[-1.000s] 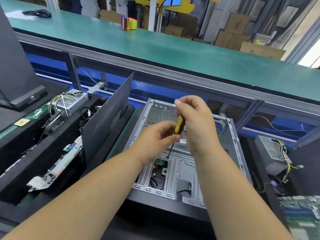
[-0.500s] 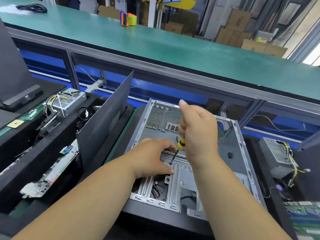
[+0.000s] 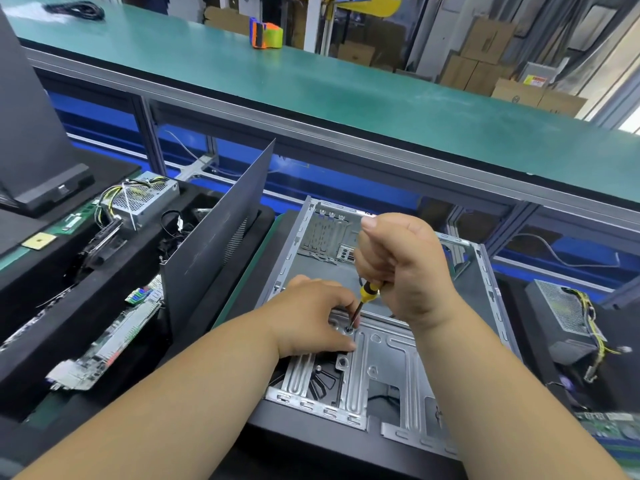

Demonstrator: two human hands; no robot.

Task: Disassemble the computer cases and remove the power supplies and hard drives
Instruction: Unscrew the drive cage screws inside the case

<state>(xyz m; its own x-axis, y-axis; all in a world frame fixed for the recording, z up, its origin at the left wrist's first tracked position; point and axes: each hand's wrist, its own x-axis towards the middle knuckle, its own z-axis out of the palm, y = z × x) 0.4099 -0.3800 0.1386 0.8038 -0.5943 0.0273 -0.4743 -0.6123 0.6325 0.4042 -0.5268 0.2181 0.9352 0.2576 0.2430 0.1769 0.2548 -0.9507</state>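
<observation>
An open grey computer case lies flat in front of me, its metal drive bracket at the near end. My right hand grips a yellow-and-black screwdriver held upright, its tip set in a screw on the bracket. My left hand rests on the bracket beside the tip, fingers pinching the shaft low down. A removed power supply with yellow wires lies right of the case. Another power supply sits in the black tray at left.
A dark side panel stands upright just left of the case. Circuit boards lie in black foam trays at left, another board at lower right. A green conveyor belt runs behind, with an orange-green tape dispenser on it.
Both hands have dropped from above the case down to the bracket; the screwdriver tip now sits in the screw, with my left hand steadying it.
</observation>
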